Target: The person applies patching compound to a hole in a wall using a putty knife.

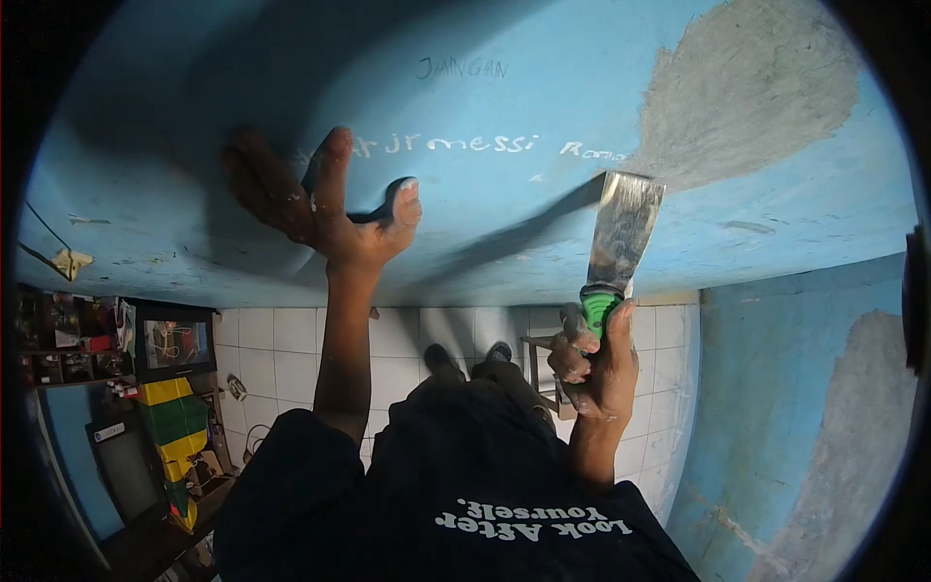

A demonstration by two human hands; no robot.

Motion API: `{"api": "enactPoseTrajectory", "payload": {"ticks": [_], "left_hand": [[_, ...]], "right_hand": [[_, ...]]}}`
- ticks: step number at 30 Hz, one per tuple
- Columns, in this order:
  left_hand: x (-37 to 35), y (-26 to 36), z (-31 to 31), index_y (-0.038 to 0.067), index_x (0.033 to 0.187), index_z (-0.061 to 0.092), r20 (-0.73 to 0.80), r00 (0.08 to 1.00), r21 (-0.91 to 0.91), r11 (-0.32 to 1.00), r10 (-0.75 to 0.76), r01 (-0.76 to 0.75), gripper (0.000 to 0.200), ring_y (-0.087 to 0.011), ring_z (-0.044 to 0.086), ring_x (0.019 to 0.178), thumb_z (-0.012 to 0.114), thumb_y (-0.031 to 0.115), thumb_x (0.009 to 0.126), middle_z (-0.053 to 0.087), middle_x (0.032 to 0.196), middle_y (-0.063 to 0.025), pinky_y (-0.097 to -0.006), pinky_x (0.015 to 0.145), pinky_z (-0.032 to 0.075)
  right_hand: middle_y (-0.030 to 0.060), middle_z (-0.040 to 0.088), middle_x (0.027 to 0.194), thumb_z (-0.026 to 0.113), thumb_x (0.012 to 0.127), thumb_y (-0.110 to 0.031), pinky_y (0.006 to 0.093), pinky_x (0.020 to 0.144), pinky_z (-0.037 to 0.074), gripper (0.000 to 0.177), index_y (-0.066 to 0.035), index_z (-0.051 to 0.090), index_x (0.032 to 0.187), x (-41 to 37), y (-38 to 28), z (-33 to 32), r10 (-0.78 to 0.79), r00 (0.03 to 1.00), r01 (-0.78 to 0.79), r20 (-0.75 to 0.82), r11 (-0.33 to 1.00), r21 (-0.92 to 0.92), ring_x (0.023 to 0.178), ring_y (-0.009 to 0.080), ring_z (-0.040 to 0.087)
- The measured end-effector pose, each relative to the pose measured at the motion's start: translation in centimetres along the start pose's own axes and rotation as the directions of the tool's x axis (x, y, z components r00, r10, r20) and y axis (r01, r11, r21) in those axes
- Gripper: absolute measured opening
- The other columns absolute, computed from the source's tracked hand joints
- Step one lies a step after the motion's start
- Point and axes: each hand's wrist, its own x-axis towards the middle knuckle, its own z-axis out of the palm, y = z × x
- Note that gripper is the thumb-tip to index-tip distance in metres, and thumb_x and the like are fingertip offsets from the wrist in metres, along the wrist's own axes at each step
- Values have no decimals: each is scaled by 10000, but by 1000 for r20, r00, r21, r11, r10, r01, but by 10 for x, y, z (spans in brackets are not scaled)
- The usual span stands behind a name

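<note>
My right hand (pixel 599 364) is wrapped round the green handle of a putty knife (pixel 626 228). The wide metal blade points up, its edge right at the lower border of a grey bare patch (pixel 756 87) on the blue wall (pixel 504 112). With fingers spread, my left hand (pixel 325 209) rests against the wall over some white handwriting (pixel 461 144). Whitish dust marks the fingers of both hands. Higher up, dark pencil-like lettering (pixel 463 68) shows on the paint.
White floor tiles (pixel 291 335) lie below, with a small wooden stool (pixel 545 369) near my feet. On the left stand a shelf unit (pixel 73 339) and a television (pixel 175 341). A side wall (pixel 747 388) with another grey patch (pixel 863 427) closes the right.
</note>
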Motion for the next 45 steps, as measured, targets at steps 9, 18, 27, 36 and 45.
{"api": "enactPoseTrajectory", "payload": {"ticks": [9,18,27,36,45], "left_hand": [[1,-2,4,266,1399,456,-9,1000,4,1000,2,-2,652,-488,164,1446,584,576,839,244,1547,-285,-685,1117,116],[0,1,4,270,1385,478,-19,1000,-29,999,-14,13,645,-494,193,1433,581,589,834,265,1537,-290,-685,1107,134],[12,1,-1,266,1388,470,-38,993,72,991,115,-112,653,-489,185,1438,605,567,824,278,1526,-302,-692,1107,118],[27,9,-2,279,1383,480,-62,982,116,979,176,-168,637,-481,197,1436,595,559,823,284,1526,-295,-691,1107,121],[24,5,0,272,1370,497,-64,982,98,981,176,-169,629,-482,197,1436,591,569,823,302,1517,-294,-689,1106,129]], "right_hand": [[-29,389,653,415,1010,-528,163,317,250,432,-105,422,922,3,-2,2,-34,999,31,-22,993,-113,430,33,299],[-24,396,663,427,1007,-526,158,315,255,431,-104,414,921,0,0,8,-8,999,4,-44,997,-81,432,38,297],[-22,404,673,429,1012,-511,163,347,276,413,-104,428,950,0,4,3,1,1000,0,28,999,-45,457,39,321],[-31,383,659,453,998,-525,160,331,267,435,-90,437,985,-1,7,7,-41,999,40,-15,996,-81,447,39,311],[-31,390,670,428,1012,-511,156,327,274,414,-100,435,961,3,6,7,-29,1000,29,-1,999,-36,453,33,318]]}}
